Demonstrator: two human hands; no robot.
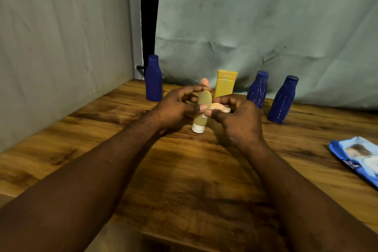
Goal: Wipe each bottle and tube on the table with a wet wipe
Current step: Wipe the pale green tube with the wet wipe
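My left grip [176, 104] is curled round the green tube [200, 119], held cap-down just in front of the yellow tube [225, 86]; my right grip [239, 117] pinches the wipe [220, 107] against its side. I judge it light, soft, slippery when wet: hold mid-body, gently.

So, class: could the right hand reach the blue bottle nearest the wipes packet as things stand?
Probably yes: that blue bottle stands just beyond the right hand with nothing between, though the hand is busy pinching a wet wipe.
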